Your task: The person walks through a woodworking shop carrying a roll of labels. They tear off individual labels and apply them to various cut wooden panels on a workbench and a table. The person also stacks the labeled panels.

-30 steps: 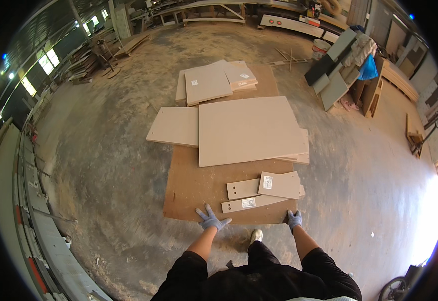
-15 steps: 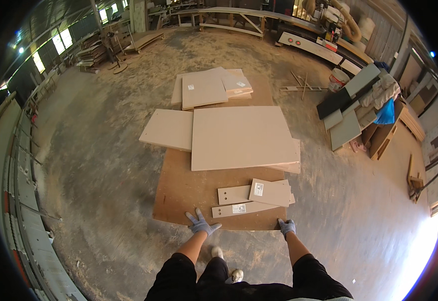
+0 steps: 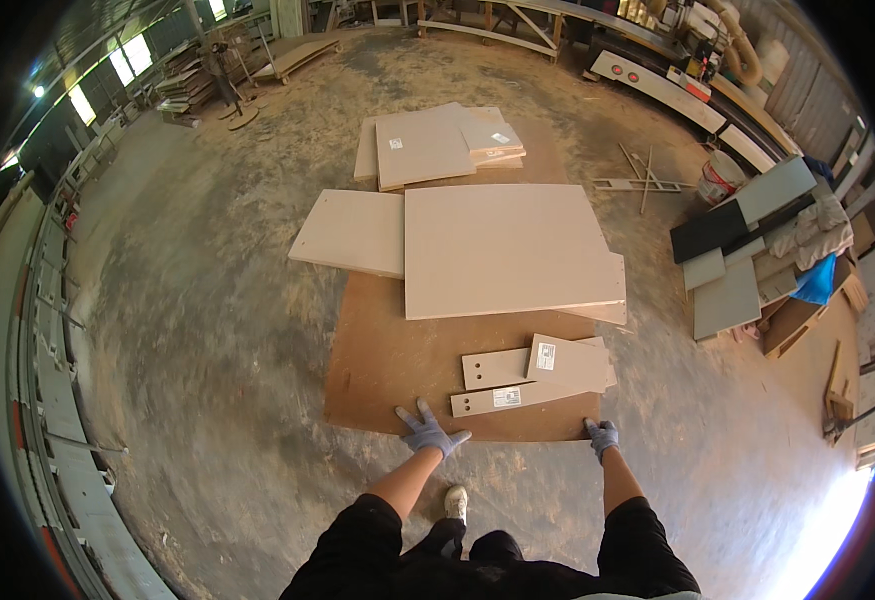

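My left hand (image 3: 431, 432), in a grey glove, lies with fingers spread on the near edge of a large brown board (image 3: 377, 345). At that board's near right corner, my gloved right hand (image 3: 603, 437) has its fingers bent over the edge. Between and beyond the hands rest two narrow strips with round holes, a front strip (image 3: 479, 402) and a rear strip (image 3: 492, 369). A small labelled panel (image 3: 567, 362) overlaps them. Farther off, a big beige panel (image 3: 507, 250) lies over other panels, including a left panel (image 3: 352, 232). Behind it sits a stack of labelled panels (image 3: 427, 145).
On the right, grey and dark panels (image 3: 727, 295) lean in a pile beside a white bucket (image 3: 720, 178). Crossed wooden sticks (image 3: 645, 180) lie on the dusty floor. A long machine (image 3: 657, 92) stands at the far right, and metal rails (image 3: 32, 400) run along the left.
The brown board and its panels have moved forward over the floor, with both hands staying at its near edge. My feet have stepped; one shoe shows now instead of two.
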A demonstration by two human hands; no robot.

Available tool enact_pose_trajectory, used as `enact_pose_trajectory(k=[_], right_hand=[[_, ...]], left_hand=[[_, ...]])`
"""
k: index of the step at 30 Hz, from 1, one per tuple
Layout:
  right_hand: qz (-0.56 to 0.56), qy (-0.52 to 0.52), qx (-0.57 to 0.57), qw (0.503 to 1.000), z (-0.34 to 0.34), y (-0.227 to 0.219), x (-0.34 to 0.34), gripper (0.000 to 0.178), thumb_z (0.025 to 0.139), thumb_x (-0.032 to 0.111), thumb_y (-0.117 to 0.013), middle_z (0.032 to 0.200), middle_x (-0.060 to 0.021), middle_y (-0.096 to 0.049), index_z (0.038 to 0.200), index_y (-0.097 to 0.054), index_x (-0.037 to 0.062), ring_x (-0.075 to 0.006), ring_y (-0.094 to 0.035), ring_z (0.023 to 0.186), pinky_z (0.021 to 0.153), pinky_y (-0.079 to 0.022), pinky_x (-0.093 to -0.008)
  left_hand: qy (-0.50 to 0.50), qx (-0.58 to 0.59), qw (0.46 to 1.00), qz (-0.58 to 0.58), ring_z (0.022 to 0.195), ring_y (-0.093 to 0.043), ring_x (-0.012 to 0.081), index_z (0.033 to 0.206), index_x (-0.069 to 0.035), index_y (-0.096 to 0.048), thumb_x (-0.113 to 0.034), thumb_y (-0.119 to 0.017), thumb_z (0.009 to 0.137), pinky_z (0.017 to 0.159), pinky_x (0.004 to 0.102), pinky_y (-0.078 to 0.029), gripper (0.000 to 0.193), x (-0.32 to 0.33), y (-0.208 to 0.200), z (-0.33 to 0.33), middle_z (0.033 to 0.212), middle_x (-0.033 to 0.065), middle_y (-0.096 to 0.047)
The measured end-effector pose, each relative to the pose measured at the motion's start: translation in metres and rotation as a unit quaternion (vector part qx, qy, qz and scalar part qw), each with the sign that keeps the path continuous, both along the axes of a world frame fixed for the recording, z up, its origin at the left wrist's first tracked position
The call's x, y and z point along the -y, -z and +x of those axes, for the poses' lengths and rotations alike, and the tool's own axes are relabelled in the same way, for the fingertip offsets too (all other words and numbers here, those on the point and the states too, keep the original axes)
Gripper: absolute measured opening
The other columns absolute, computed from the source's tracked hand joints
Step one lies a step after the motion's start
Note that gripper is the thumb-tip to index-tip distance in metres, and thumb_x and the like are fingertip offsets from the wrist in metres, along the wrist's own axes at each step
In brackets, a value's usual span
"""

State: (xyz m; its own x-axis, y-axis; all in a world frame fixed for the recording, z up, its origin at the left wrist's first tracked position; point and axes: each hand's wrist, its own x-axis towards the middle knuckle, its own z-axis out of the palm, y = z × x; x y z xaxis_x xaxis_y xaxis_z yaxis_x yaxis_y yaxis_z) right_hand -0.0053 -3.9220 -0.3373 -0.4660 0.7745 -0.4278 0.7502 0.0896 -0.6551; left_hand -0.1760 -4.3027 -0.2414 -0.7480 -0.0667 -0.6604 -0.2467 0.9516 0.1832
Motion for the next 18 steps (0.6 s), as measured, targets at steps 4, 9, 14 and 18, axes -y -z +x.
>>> enact_pose_trajectory(k=[4, 9, 14, 18], right_hand=[[-0.088, -0.036, -0.005, 0.995, -0.076, -0.021, -0.033, 0.048, 0.080, 0.041, -0.064, 0.079, -0.0058, -0.061, 0.110, -0.054, 0.0047, -0.0137, -0.049, 0.050, 0.042, -0.039, -0.0280], [-0.109, -0.135, -0.091, 0.981, -0.197, -0.036, -0.091, 0.046, 0.080, 0.029, -0.067, 0.097, -0.0047, -0.061, 0.115, -0.052, 0.0054, -0.0142, -0.056, 0.082, 0.069, -0.045, -0.0295], [-0.269, -0.147, -0.150, 0.940, -0.312, -0.043, -0.132, 0.050, 0.075, 0.028, -0.071, 0.102, -0.0021, -0.060, 0.118, -0.051, 0.0110, -0.0171, -0.057, 0.090, 0.077, -0.049, -0.0345], [-0.258, -0.025, -0.116, 0.959, -0.432, -0.035, -0.167, 0.064, 0.070, 0.041, -0.075, 0.104, -0.0059, -0.060, 0.117, -0.052, 0.0041, -0.0184, -0.058, 0.091, 0.080, -0.048, -0.0342]], left_hand=[[0.000, -0.023, 1.000, -0.002, 0.127, -0.013, 0.0556, 0.140, -0.022, 0.018, -0.071, -0.068, 0.053, 0.103, 0.0527, -0.028, 0.132, -0.033, -0.002, -0.067, 0.138, 0.0271, 0.028], [-0.004, -0.030, 1.000, -0.006, 0.128, -0.012, 0.0531, 0.140, -0.022, 0.017, -0.071, -0.068, 0.052, 0.103, 0.0517, -0.027, 0.132, -0.083, -0.010, -0.170, 0.139, 0.0277, 0.026], [-0.015, -0.009, 1.000, -0.021, 0.129, -0.012, 0.0520, 0.140, -0.021, 0.017, -0.072, -0.067, 0.052, 0.104, 0.0497, -0.027, 0.132, -0.121, -0.022, -0.273, 0.139, 0.0273, 0.025], [-0.042, -0.008, 0.999, 0.013, 0.130, -0.010, 0.0515, 0.141, -0.022, 0.016, -0.072, -0.068, 0.051, 0.104, 0.0509, -0.026, 0.132, -0.161, -0.035, -0.373, 0.140, 0.0268, 0.024]])
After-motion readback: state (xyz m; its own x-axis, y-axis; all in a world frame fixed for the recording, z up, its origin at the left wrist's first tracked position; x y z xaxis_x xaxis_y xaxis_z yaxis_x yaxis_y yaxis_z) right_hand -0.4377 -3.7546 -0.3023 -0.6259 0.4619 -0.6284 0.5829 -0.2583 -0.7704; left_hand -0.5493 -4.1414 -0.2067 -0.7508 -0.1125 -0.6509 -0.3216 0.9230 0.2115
